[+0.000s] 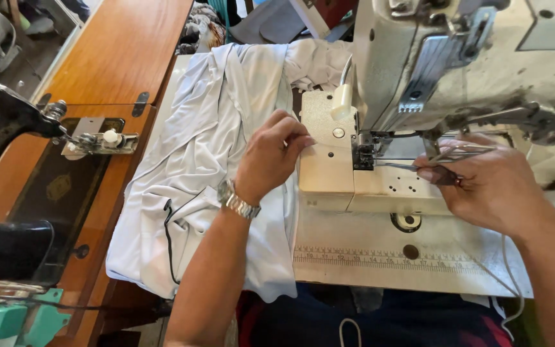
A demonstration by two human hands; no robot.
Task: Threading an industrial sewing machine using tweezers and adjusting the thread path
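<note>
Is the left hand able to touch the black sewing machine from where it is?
Probably yes. The left hand rests on the pale cloth; the black sewing machine stands off to its left, with only cloth and wooden table between.

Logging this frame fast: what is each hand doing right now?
Left hand: fingers curled, resting on the pale cloth.
Right hand: closed on tweezers at the sewing machine.

Sewing machine (457,71): on the table (380,260), right of centre.
Fabric (213,148): on the table, left of the machine bed.
Left hand (271,157): on the fabric, just beside the bed's left edge.
Right hand (483,183): on the bed, right of the needle; holds tweezers (438,156) pointing left toward it.
Second machine (8,167): far left, on a separate table (123,51).
</note>
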